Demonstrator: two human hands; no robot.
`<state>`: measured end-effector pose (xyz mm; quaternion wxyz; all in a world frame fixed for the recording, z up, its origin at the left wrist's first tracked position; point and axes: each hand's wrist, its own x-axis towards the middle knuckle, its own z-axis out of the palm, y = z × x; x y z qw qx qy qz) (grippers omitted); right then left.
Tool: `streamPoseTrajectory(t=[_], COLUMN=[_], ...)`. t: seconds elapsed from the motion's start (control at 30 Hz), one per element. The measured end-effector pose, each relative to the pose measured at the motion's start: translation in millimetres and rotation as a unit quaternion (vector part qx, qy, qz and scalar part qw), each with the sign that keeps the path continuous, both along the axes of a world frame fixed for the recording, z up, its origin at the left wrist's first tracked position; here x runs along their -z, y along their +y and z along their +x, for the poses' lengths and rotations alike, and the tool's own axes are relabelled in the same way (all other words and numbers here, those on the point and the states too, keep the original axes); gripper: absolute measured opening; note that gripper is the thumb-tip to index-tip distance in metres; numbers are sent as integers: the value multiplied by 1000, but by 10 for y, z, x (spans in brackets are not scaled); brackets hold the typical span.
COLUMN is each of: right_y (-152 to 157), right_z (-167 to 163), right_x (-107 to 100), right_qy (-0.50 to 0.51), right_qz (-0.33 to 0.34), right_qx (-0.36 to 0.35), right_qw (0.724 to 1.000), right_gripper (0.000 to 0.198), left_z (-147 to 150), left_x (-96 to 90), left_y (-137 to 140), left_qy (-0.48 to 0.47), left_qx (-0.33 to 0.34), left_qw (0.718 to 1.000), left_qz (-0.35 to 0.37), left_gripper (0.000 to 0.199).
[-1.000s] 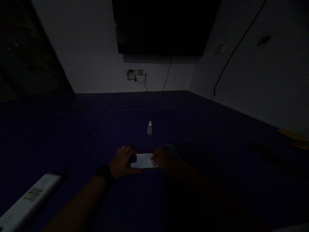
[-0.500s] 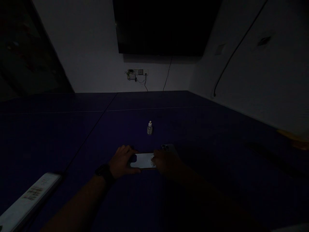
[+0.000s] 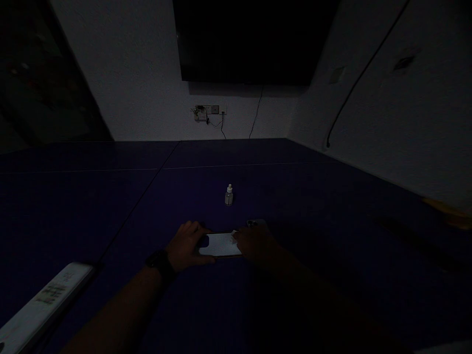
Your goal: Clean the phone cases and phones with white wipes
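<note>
Phone case [image 3: 220,246] is lying flat on the purple bench [image 3: 184,189] — pale, faintly speckled back, thin dark rim, rounded dark cutout at the left end. Left hand [image 3: 188,245] is clamped around that end, thumb on the near edge. Right hand [image 3: 256,246] pinches a small white wad [image 3: 233,237] against the other end — fingertips mostly hidden. Little dropper bottle [image 3: 228,197] stands beyond.

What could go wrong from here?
- Left hand spans one end of the phone case; if its grip slips, the case may slide.
- Right hand, with a white wad, sits against or close to the phone; could nudge it.
- Dim light: marks might get missed.
</note>
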<state>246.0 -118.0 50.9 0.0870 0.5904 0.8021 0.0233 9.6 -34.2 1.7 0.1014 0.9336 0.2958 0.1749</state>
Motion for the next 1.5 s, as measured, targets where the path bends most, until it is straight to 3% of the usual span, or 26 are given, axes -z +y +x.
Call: streamPoseTrajectory(t=[0.1, 0.27, 0.43, 0.63, 1.0, 1.23, 1.5], right_y=[26, -1, -22, 25, 22, 68, -63], right_z=[17, 113, 167, 172, 99, 16, -170], right_x=[26, 24, 9, -34, 69, 103, -16], right_qy=[-6, -10, 14, 16, 28, -17, -40], right_qz=[21, -35, 9, 16, 2, 65, 42], right_qx=[9, -41, -31, -34, -5, 23, 37], right_qw=[1000, 999, 999, 999, 1000, 997, 998], right_gripper=[30, 25, 21, 22, 23, 26, 27], left_z=[1, 2, 3, 0, 12, 17, 19], left_x=[15, 6, 13, 45, -15, -2, -13], left_y=[8, 1, 2, 25, 1, -5, -14], left_qy=[6, 5, 10, -1, 11, 20, 26], left_qx=[-3, -4, -5, -2, -8, -11, -16], left_qw=[1000, 1000, 1000, 1000, 1000, 1000, 1000], left_qz=[1, 3, 2, 8, -6, 10, 6], left_gripper=[70, 71, 71, 72, 71, 73, 73])
